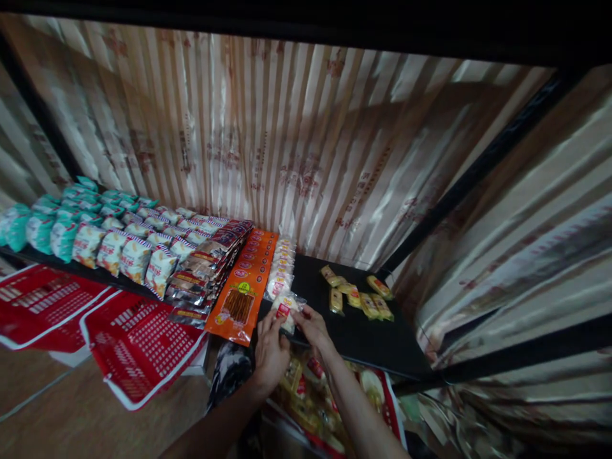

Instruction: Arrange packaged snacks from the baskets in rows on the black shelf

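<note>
Both my hands hold a small clear snack packet (pixel 288 307) with a red label at the front edge of a black shelf (pixel 382 344). My left hand (pixel 270 352) grips its left side with bent fingers. My right hand (pixel 312 325) pinches its right side. The packet sits at the near end of a row of like packets (pixel 281 268) that runs toward the back. Several small yellow packets (pixel 359 294) lie loose on the shelf to the right.
Left of the row lie orange packs (pixel 246 287), dark red packs (pixel 208 268), white-and-red bags (pixel 129 252) and teal bags (pixel 52 223). Red baskets (pixel 138 347) stand below left. A basket of snacks (pixel 315 395) sits under my arms. A striped curtain (pixel 287 140) backs the shelf.
</note>
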A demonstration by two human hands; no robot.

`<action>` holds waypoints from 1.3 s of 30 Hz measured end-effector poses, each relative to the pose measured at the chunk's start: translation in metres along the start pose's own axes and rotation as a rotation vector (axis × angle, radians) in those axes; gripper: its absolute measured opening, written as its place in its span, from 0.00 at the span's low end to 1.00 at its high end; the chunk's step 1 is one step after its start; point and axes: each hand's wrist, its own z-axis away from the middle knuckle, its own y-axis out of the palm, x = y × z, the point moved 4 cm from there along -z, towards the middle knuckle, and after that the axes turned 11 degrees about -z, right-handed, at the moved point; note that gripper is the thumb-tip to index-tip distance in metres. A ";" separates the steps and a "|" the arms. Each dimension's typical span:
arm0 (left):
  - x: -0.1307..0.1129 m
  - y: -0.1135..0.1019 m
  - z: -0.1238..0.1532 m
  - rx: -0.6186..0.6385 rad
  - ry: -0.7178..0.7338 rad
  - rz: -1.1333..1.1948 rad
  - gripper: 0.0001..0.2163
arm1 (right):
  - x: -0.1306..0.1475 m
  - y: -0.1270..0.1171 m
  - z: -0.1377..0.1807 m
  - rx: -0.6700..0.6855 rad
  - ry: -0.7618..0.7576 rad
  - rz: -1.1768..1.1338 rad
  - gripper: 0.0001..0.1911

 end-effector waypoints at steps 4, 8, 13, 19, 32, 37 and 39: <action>0.001 0.003 -0.015 0.048 0.035 -0.104 0.24 | -0.002 0.009 -0.024 0.004 -0.054 0.080 0.17; 0.004 0.008 -0.028 0.090 0.054 -0.172 0.25 | -0.003 0.008 -0.042 -0.061 -0.079 0.151 0.15; 0.006 0.011 -0.035 0.090 0.055 -0.223 0.24 | -0.008 0.005 -0.056 -0.077 -0.112 0.209 0.14; 0.005 0.015 -0.037 0.046 0.064 -0.239 0.24 | -0.019 0.000 -0.064 -0.119 -0.130 0.240 0.16; 0.000 0.012 -0.009 -0.125 0.358 -0.258 0.18 | -0.034 -0.037 0.029 -0.214 -0.221 0.071 0.23; -0.013 0.035 0.028 0.001 0.645 -0.281 0.09 | -0.056 -0.083 0.062 -0.178 -0.175 0.408 0.21; -0.013 0.054 0.042 0.157 0.679 -0.330 0.09 | -0.064 -0.102 0.066 -0.202 -0.172 0.622 0.20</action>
